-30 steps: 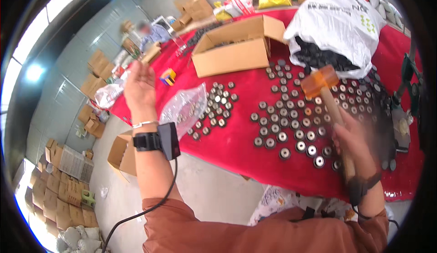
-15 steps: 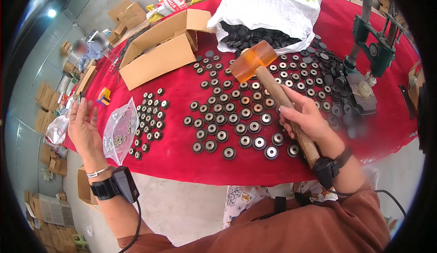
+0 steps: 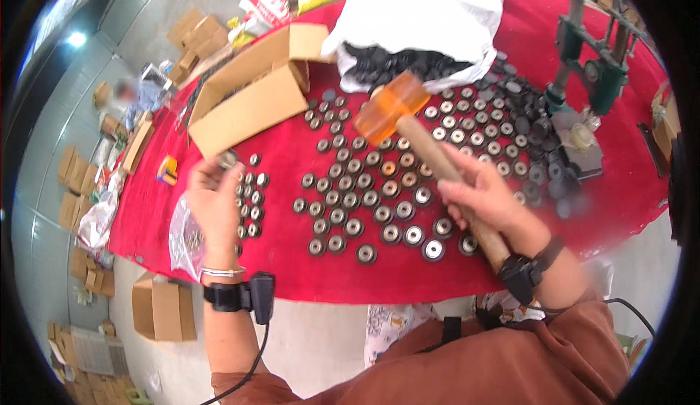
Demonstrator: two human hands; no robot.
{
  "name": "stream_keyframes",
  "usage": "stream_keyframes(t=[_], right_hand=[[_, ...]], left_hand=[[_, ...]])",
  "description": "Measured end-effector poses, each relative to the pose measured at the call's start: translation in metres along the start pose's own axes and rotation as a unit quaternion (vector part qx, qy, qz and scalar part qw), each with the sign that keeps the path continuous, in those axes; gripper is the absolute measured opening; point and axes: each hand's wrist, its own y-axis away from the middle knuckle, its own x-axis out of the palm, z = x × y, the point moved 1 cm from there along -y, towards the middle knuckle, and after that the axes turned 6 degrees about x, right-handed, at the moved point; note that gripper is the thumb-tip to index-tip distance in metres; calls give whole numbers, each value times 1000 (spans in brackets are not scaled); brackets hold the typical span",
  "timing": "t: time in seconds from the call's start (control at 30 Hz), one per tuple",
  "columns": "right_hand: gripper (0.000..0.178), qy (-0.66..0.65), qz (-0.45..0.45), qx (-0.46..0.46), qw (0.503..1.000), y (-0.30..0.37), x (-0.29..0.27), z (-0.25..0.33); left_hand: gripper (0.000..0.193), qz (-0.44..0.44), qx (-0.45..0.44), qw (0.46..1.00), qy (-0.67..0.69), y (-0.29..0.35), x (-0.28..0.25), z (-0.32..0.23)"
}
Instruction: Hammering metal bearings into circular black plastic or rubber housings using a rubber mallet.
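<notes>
My right hand grips the wooden handle of a mallet. Its translucent orange head hangs above the rows of black wheels with metal bearing centres. At the left, my left hand has its thumb and fingers closed round one small wheel with a bearing, at the top of the smaller group of such wheels. The hand hides part of that group. Beside its wrist lies a clear plastic bag holding a few small metal rings.
An open cardboard box stands behind my left hand. A white sack spills black discs at the back. To the right rises a green metal press. A yellow and blue box sits at the far left; a person is beyond.
My left hand has moved right from beside the plastic bag, and its open fingers have closed on a wheel. The mallet stays in my right hand, almost in place. The view has shifted slightly.
</notes>
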Motion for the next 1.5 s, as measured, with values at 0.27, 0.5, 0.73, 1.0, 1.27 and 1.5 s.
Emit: stream_keyframes(t=[0.27, 0.5, 0.73, 1.0, 1.27, 1.5], right_hand=[[69, -11, 14, -10, 1000, -1, 0, 0], [69, -6, 29, -11, 999, 1, -1, 0], [69, 1, 23, 0, 1000, -2, 1, -1], [66, -2, 16, -10, 1000, 3, 6, 10], [70, -26, 21, 6, 999, -3, -4, -5], [67, -17, 15, -19, 1000, 6, -7, 3]], left_hand=[[40, 149, -80, 965, -201, -15, 55, 93], [42, 214, -76, 909, -351, -20, 83, 94], [43, 242, -126, 856, -439, -11, 95, 105], [60, 182, 63, 882, -431, -23, 74, 94], [18, 58, 23, 989, -132, 26, 31, -4], [60, 36, 372, 927, -20, 108, -85, -174]])
